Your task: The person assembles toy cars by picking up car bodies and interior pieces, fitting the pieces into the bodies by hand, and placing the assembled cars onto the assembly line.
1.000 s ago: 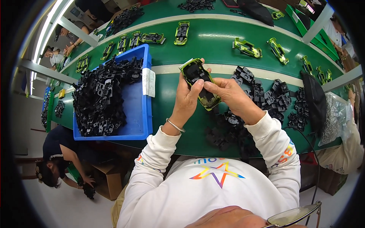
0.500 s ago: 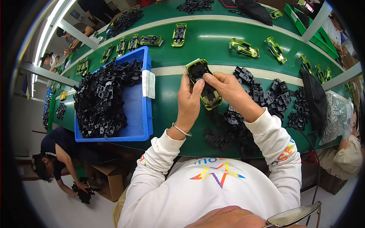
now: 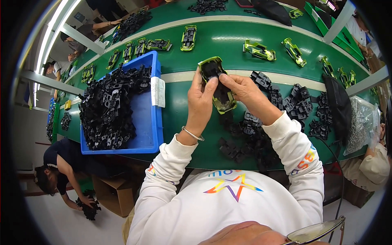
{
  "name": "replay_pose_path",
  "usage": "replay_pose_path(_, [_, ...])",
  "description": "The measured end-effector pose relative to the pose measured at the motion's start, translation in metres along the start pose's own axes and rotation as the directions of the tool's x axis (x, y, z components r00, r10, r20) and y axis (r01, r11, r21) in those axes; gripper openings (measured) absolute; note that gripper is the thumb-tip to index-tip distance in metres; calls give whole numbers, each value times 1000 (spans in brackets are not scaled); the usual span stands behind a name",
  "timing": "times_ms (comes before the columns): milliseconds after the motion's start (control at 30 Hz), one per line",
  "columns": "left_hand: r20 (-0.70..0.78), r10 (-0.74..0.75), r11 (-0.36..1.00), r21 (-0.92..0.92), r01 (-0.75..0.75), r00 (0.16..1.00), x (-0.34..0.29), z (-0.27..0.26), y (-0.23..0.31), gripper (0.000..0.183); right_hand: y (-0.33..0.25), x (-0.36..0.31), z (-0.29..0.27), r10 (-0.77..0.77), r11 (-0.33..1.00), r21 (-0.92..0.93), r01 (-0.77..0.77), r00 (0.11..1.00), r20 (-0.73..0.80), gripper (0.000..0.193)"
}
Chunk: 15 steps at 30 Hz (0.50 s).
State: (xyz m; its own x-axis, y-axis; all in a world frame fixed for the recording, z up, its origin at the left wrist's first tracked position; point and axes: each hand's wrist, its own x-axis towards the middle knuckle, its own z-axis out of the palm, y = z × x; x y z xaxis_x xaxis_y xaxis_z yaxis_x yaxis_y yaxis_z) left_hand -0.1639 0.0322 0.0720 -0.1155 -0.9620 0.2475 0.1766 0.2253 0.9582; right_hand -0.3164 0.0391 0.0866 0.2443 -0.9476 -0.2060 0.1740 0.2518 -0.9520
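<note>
A lime-green toy car body shell (image 3: 225, 107) is held up in front of me, underside facing me, with black parts visible inside it. My left hand (image 3: 198, 99) grips the shell's left side, its thumb pressed on the black interior. From the right, my right hand (image 3: 246, 92) pinches the shell, and its thumb also pushes down inside near the middle. The fingers behind the shell are mostly hidden. Black plastic car interior parts (image 3: 250, 122) lie loose on the green table just below and right of my hands.
To my left stands a blue bin (image 3: 157, 126) heaped with black parts. Several green car shells (image 3: 188, 38) rest on the green belt ahead. A black pouch (image 3: 338, 107) and a clear bag of screws (image 3: 361, 124) lie at right. One person (image 3: 67, 167) bends over a cardboard box (image 3: 118, 196).
Both hands and the shell have shifted slightly left, the thumbs still pressing inside. At far left, another person's arm now reaches toward a black heap.
</note>
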Motion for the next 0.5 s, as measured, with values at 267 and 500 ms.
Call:
replay_pose_path(267, [27, -55, 998, -30, 56, 998, 18, 3, -2, 37, 14, -1, -15, -2, 999, 42, -1, 998, 69, 33])
replay_pose_path(500, [99, -124, 987, -95, 133, 987, 40, 20, -5, 34, 13, 18, -39, -23, 985, 172, 13, 998, 56, 32])
